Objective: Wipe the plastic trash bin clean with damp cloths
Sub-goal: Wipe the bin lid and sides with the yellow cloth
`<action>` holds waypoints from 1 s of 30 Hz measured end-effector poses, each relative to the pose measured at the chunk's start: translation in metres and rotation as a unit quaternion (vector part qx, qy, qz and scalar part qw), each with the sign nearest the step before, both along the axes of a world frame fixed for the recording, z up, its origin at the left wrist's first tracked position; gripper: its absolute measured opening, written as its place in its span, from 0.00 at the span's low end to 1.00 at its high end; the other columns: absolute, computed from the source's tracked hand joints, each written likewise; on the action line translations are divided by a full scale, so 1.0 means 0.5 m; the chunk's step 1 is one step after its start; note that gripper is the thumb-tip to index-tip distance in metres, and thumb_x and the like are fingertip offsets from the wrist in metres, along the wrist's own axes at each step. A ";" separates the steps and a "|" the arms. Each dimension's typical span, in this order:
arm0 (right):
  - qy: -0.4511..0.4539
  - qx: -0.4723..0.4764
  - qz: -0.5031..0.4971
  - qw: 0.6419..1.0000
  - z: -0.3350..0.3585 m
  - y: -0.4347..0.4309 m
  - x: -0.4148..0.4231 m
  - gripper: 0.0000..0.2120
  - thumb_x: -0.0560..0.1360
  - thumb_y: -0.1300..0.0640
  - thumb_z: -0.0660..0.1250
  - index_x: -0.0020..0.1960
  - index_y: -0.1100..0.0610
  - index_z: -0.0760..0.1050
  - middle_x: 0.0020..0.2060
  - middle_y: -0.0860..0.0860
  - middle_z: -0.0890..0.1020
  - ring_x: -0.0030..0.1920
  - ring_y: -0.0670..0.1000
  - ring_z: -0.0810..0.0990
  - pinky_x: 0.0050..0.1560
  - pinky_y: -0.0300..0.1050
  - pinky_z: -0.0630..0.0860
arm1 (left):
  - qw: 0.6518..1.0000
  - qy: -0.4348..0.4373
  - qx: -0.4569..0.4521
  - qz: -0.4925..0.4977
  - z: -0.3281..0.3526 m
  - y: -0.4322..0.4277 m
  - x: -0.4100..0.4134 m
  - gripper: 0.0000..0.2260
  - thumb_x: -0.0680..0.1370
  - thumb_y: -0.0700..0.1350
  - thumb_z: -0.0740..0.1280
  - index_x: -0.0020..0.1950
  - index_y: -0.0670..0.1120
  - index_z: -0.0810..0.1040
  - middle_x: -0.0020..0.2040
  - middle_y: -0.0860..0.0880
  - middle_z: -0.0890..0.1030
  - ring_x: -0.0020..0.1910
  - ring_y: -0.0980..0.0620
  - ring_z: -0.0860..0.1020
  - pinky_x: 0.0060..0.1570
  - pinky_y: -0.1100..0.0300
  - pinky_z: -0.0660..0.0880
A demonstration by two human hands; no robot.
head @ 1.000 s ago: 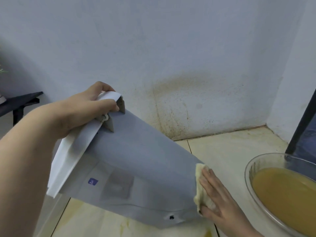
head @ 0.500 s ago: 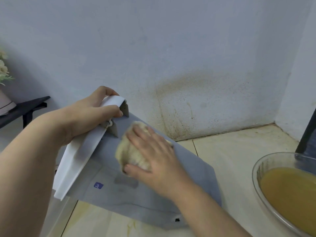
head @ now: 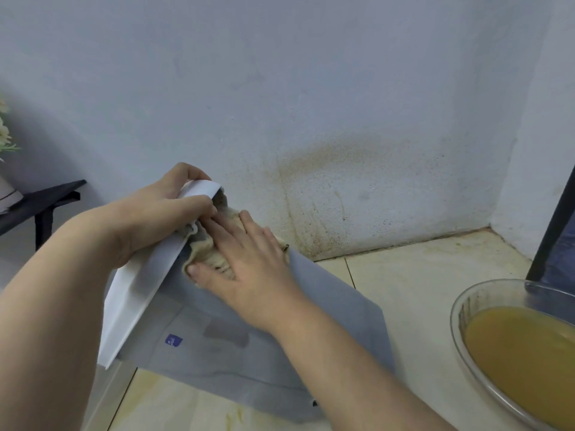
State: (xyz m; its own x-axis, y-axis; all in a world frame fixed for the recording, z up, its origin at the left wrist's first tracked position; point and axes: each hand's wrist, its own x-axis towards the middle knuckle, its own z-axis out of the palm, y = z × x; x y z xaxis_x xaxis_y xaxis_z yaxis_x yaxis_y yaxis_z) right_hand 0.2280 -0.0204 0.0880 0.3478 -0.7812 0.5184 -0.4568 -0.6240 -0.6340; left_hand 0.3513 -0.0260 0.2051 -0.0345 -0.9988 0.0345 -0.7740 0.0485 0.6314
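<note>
Two hands, one cloth, one bin. Right hand (head: 249, 265) lies flat, fingers straight and spread, pressing the single beige cloth (head: 202, 255) onto the upper side of the trash bin (head: 326, 306); fingertips reach almost to the bin's top edge, and the cloth bunches under the palm. Left hand (head: 161, 219) is curled round the bin's white rim (head: 140, 293) at its top corner, thumb over, fingers under, just touching the right fingertips. The grey bin is tipped over, rim end raised toward the left hand, base end low on the tiled floor (head: 420, 275). One small blue sticker (head: 173, 340) on the bin's near face, below the rim. The right forearm crosses over the bin's near face and hides part of it. Right of the bin, apart from it: one glass bowl (head: 457, 309) holding murky yellow-brown liquid (head: 529, 346). Behind the bin: wall with a brownish stain (head: 326, 188). Far left of the bin: one black shelf (head: 40, 197). Behind the bowl, one dark slanted bar (head: 553, 231).
</note>
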 end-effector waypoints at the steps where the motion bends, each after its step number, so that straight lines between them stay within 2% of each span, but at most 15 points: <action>1: -0.007 -0.022 -0.024 0.999 -0.011 0.014 0.005 0.32 0.75 0.36 0.56 0.75 0.41 0.50 0.76 0.40 0.52 0.76 0.49 0.42 0.74 0.54 0.42 | 1.000 -0.002 -0.005 0.003 -0.002 -0.002 0.001 0.16 0.62 0.55 0.65 0.49 0.65 0.72 0.49 0.48 0.80 0.47 0.47 0.80 0.43 0.54 0.76; 4: 0.010 -0.070 -0.081 0.994 -0.097 0.061 -0.038 0.32 0.73 0.35 0.55 0.74 0.42 0.56 0.75 0.41 0.58 0.76 0.50 0.53 0.73 0.50 0.51 | 1.000 -0.011 -0.012 0.009 -0.003 -0.003 0.007 0.16 0.62 0.55 0.65 0.48 0.65 0.72 0.52 0.50 0.78 0.49 0.48 0.78 0.45 0.54 0.75; 6: 0.033 -0.063 -0.096 0.993 -0.189 0.086 -0.117 0.32 0.73 0.36 0.58 0.74 0.44 0.59 0.75 0.42 0.59 0.75 0.50 0.58 0.71 0.50 0.57 | 1.000 -0.008 -0.010 0.005 0.000 -0.001 0.011 0.16 0.62 0.55 0.66 0.48 0.65 0.72 0.53 0.50 0.78 0.50 0.48 0.78 0.49 0.51 0.76; 8: 0.034 -0.024 -0.103 0.994 -0.278 0.112 -0.212 0.33 0.72 0.38 0.62 0.74 0.45 0.59 0.75 0.40 0.57 0.75 0.49 0.57 0.68 0.51 0.59 | 1.000 -0.014 -0.006 -0.010 0.000 0.001 0.008 0.16 0.61 0.55 0.67 0.48 0.66 0.72 0.53 0.50 0.78 0.51 0.47 0.78 0.53 0.47 0.76; 10: 0.024 0.033 -0.095 0.995 -0.322 0.128 -0.268 0.34 0.71 0.38 0.62 0.74 0.42 0.54 0.75 0.35 0.52 0.76 0.44 0.51 0.69 0.52 0.58 | 1.000 -0.019 -0.006 -0.018 0.001 0.003 0.002 0.16 0.61 0.56 0.67 0.48 0.66 0.72 0.52 0.50 0.79 0.51 0.47 0.78 0.54 0.46 0.75; 13: 0.007 0.031 -0.123 0.992 -0.309 0.120 -0.248 0.32 0.72 0.40 0.60 0.74 0.43 0.57 0.75 0.39 0.56 0.76 0.44 0.50 0.69 0.56 0.58 | 1.000 -0.021 -0.004 -0.021 0.001 -0.001 -0.015 0.16 0.61 0.57 0.67 0.48 0.66 0.72 0.51 0.50 0.79 0.50 0.47 0.78 0.52 0.48 0.76; 15: 0.016 -0.005 -0.098 0.995 -0.250 0.098 -0.193 0.32 0.72 0.39 0.57 0.74 0.43 0.54 0.75 0.40 0.56 0.76 0.45 0.49 0.71 0.54 0.53 | 1.000 -0.024 -0.007 -0.015 0.002 -0.001 -0.014 0.17 0.61 0.57 0.66 0.49 0.66 0.72 0.52 0.50 0.78 0.50 0.47 0.78 0.51 0.49 0.76; 18: 0.048 -0.032 -0.028 0.998 -0.128 0.050 -0.110 0.34 0.72 0.35 0.55 0.74 0.40 0.46 0.75 0.36 0.48 0.75 0.42 0.38 0.74 0.46 0.38 | 1.000 -0.020 -0.005 -0.011 0.003 0.003 -0.010 0.19 0.61 0.56 0.66 0.50 0.65 0.72 0.53 0.49 0.79 0.51 0.46 0.78 0.54 0.46 0.75; 20: 0.042 -0.046 -0.003 0.998 -0.059 0.022 -0.066 0.34 0.75 0.38 0.58 0.76 0.41 0.48 0.76 0.37 0.47 0.75 0.44 0.36 0.73 0.47 0.35 | 1.000 -0.015 -0.003 -0.018 0.003 0.006 -0.009 0.19 0.61 0.55 0.67 0.51 0.64 0.72 0.52 0.48 0.80 0.51 0.46 0.79 0.55 0.44 0.76; 22: 0.040 -0.063 0.011 0.997 -0.032 0.010 -0.038 0.33 0.76 0.38 0.58 0.76 0.41 0.47 0.76 0.39 0.47 0.75 0.45 0.35 0.74 0.50 0.35 | 1.000 -0.008 0.000 -0.025 0.000 0.009 -0.009 0.18 0.62 0.54 0.67 0.51 0.64 0.72 0.51 0.48 0.80 0.50 0.46 0.80 0.53 0.44 0.76; 25: 0.039 -0.087 -0.003 0.995 -0.083 0.013 -0.073 0.33 0.73 0.35 0.55 0.75 0.39 0.51 0.76 0.37 0.48 0.76 0.46 0.41 0.74 0.49 0.41 | 0.999 -0.012 0.002 -0.036 -0.001 0.006 -0.011 0.19 0.60 0.56 0.67 0.50 0.64 0.72 0.52 0.50 0.80 0.51 0.46 0.79 0.54 0.43 0.76; 28: 0.046 -0.050 -0.010 0.998 -0.210 0.037 -0.182 0.31 0.73 0.36 0.57 0.73 0.37 0.52 0.75 0.36 0.49 0.76 0.45 0.44 0.74 0.50 0.47 | 0.999 -0.018 -0.007 -0.033 -0.002 0.001 -0.004 0.19 0.61 0.55 0.67 0.50 0.64 0.72 0.53 0.51 0.79 0.52 0.48 0.78 0.54 0.45 0.75; 30: 0.066 -0.018 -0.020 0.997 -0.291 0.056 -0.253 0.30 0.74 0.34 0.55 0.74 0.37 0.51 0.75 0.37 0.50 0.77 0.46 0.45 0.73 0.46 0.46 | 0.999 -0.011 -0.009 -0.036 -0.001 -0.001 0.006 0.18 0.62 0.54 0.67 0.50 0.64 0.73 0.53 0.52 0.79 0.52 0.48 0.78 0.54 0.45 0.76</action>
State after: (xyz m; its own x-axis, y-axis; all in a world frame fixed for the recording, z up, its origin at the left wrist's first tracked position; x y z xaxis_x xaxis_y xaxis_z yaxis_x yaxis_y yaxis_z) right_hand 0.1016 0.0076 -0.0576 0.3834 -0.7773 0.4989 -0.5593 -0.6252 -0.5443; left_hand 0.3541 -0.0266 0.2047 -0.1075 -0.9929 0.0513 -0.7813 0.1162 0.6132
